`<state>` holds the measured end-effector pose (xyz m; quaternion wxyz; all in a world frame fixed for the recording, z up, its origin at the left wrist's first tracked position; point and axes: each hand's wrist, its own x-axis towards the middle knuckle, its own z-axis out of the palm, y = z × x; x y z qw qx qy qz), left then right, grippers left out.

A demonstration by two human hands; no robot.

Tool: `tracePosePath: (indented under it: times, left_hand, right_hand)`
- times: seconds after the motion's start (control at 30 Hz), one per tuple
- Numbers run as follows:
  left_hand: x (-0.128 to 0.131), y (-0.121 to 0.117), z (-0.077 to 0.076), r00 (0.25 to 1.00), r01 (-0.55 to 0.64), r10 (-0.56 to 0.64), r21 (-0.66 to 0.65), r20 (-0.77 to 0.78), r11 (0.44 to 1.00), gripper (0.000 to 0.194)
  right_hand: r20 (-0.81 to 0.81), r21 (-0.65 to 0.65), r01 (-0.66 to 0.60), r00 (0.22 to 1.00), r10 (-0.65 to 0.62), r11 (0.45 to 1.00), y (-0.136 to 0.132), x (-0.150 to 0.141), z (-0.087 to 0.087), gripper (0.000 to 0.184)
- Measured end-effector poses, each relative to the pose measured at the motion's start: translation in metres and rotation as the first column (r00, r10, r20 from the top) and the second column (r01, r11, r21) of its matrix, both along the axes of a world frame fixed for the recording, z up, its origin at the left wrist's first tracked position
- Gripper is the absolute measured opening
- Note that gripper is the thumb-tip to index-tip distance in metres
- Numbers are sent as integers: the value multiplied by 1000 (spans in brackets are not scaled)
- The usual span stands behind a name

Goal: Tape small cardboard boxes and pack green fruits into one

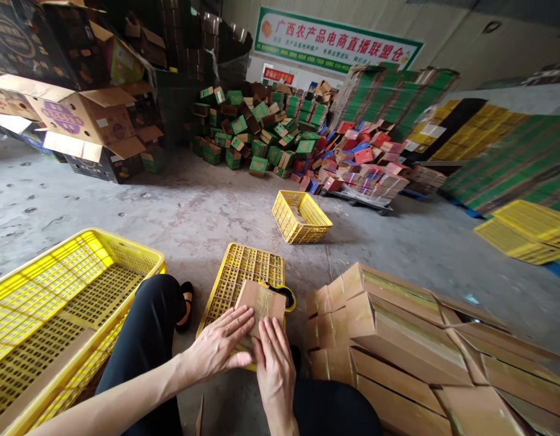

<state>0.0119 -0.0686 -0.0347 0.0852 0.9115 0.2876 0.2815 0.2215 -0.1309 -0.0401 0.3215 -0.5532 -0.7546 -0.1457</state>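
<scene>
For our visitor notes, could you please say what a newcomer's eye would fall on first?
Probably the large yellow crate at the left, then the tumbled green boxes and red boxes at the back. At front centre, the left hand and right hand lie on taped cardboard.

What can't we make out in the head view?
Head view:
- Underside of the small cardboard box: faces away, beneath the left hand and right hand.
- Part of the tape dispenser: behind that box.
- Left end of the large yellow crate: cut off by the left edge.
- Small print on the banner: blurred.
</scene>
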Motion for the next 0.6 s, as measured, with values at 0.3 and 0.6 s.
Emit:
tracePosePath:
  times: [0.3,0.6]
  left_hand:
    - [-6,-14,3,997,24,-19,-67,72,997,83]
    - [-7,-15,-2,996,46,-36,-113,87,993,84]
  right_hand:
    - [15,76,-44,999,43,996,-3,-8,-6,49]
    - [147,-26,-10,989,14,1000,-16,3,2,58]
